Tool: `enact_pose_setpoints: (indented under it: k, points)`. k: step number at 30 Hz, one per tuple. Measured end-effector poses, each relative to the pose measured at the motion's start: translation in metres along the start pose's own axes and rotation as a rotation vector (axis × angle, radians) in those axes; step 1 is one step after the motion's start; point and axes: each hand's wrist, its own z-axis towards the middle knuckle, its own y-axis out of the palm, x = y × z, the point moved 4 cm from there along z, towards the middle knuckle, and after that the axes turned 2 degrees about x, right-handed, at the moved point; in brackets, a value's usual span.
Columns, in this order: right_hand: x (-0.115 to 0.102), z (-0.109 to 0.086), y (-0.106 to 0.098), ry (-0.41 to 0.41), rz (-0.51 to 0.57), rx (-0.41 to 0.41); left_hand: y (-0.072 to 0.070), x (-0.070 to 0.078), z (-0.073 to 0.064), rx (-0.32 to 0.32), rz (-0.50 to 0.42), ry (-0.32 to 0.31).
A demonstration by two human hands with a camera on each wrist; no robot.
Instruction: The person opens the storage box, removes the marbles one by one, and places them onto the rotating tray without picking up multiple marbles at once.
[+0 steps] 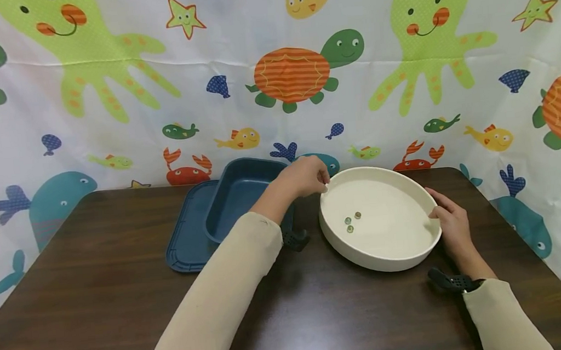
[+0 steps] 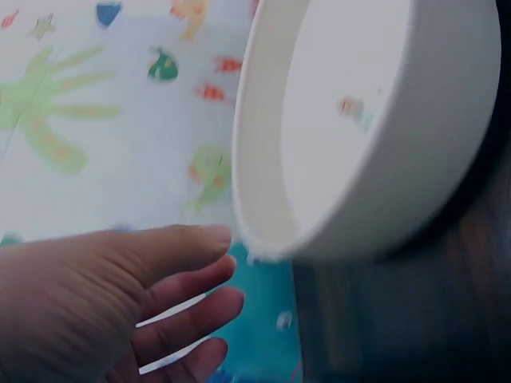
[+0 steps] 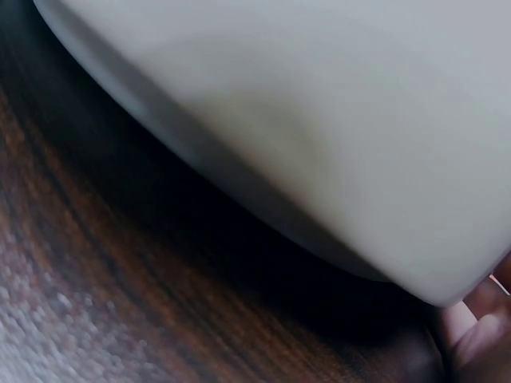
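Bowl, white, three small pieces inside, right side of dark wood table; sea-animal curtain at far side. Right hand grips right rim; left hand at left rim, fingers loosely curved, thumb apart per left wrist view; contact we can't tell. Only head view gives us blue tub.

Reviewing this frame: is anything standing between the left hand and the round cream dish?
Nothing visible: the left hand is right up against or just beside the round cream dish. The blue rectangular tub stands to the dish's left, not in between.
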Motion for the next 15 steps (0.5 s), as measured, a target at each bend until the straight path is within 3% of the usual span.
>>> enact_pose_setpoints:
  k: [4, 7, 11, 15]
  points:
    - [-0.002, 0.001, -0.002, -0.006, -0.007, 0.004, -0.021, -0.023, -0.009, 0.046, -0.025, -0.042]
    - [-0.003, 0.002, -0.001, -0.010, -0.010, 0.002, -0.028, -0.045, -0.013, 0.063, -0.029, -0.074]
    - [-0.001, 0.002, 0.000, 0.000, -0.014, -0.004, -0.026, -0.072, -0.015, 0.057, -0.052, -0.107]
    - [0.001, 0.002, 0.001, 0.011, -0.013, -0.013, -0.020, -0.090, -0.016, 0.050, -0.052, -0.127]
